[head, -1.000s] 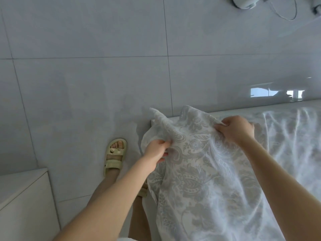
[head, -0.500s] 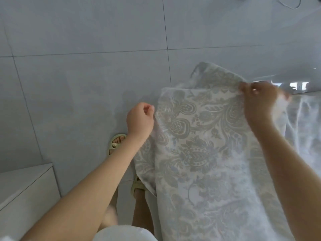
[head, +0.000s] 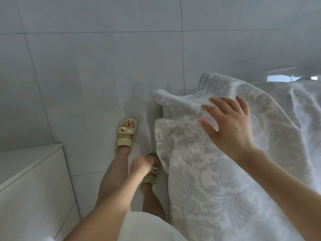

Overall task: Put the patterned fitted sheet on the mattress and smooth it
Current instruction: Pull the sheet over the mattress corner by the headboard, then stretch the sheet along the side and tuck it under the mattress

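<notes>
Under the right hand (head: 229, 126) the patterned fitted sheet (head: 217, 180) is soft matt woven cloth, crumpled. Beyond both hands, the floor tiles (head: 86, 66) are smooth, glossy. Beside the left hand (head: 140, 165), sandals (head: 126, 134) look rubbery matt.

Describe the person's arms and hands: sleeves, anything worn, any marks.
Both forearms are bare, with no sleeves in view. No watch, bracelet or ring shows on the right hand or the left hand. The right hand has a small dark mole on its back. The left hand is blurred, so finer detail cannot be told.
</notes>
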Motion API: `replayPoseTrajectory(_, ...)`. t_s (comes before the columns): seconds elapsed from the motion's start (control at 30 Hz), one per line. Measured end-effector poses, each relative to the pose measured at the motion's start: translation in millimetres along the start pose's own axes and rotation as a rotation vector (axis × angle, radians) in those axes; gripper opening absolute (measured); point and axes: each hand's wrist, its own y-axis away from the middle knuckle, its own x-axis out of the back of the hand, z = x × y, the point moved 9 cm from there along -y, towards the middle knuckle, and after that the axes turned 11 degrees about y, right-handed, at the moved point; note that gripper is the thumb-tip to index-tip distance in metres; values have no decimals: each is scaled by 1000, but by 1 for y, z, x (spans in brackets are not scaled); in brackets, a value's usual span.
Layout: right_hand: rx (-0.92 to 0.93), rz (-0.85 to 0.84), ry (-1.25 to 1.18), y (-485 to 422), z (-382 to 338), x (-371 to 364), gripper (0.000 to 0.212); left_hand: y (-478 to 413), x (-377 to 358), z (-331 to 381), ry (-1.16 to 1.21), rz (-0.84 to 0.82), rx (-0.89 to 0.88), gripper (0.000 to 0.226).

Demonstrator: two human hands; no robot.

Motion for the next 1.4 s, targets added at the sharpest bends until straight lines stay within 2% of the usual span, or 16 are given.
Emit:
replayPoseTrajectory(0.07,162,-20,8,26,-37,-12,32,3,-23,-22,39,-50,24,26)
replayPoseTrajectory(0.13,286,-79,59,52,-64,-34,32,0,-44,-42,93,-69,31,41)
replayPoseTrajectory(0.23,342,-145,172,80,-77,-63,35,-5,-76,-60,264,-81,25,56)
replayPoseTrajectory(0.3,336,-111,195,91,-78,-71,35,-7,-103,-62,517,-153,27,48)
replayPoseTrajectory(0.4,306,-1,157,106,-78,-73,32,-7,-129,-57,821,-206,-1,19)
replayPoseTrajectory(0.53,292,116,119,121,-77,-74,28,-23,-129,-76,993,-69,-19,19)
replayPoseTrajectory(0.67,259,186,72,134,-76,-65,25,-18,-24,-158,750,476,-86,17)
replayPoseTrajectory(0.73,221,214,51,144,-78,-58,25,-8,31,-177,534,606,-237,17)
replayPoseTrajectory(0.8,168,246,45,156,-82,-51,26,-17,50,-176,348,527,-335,23)
replayPoseTrajectory(0.87,105,268,35,173,-85,-44,27,-31,50,-173,255,407,-314,37)
replayPoseTrajectory(0.97,-17,259,31,208,-88,-40,28,-26,32,-171,79,344,-283,52)
replayPoseTrajectory(1.07,-175,209,6,260,-89,-50,30,6,-21,-170,-45,180,-402,47)
replayPoseTrajectory(1.2,-350,151,-1,342,-85,-78,39,33,-96,-184,-56,-27,-418,43)
replayPoseTrajectory(1.3,-522,-139,51,418,-77,-138,59,56,-132,-186,-52,-58,-462,40)
replayPoseTrajectory(1.37,-488,-406,-3,468,-100,-181,81,79,-150,-178,-64,-43,-550,33)
replayPoseTrajectory(1.4,-425,-478,-68,488,-120,-193,80,96,-157,-170,-92,-13,-624,28)
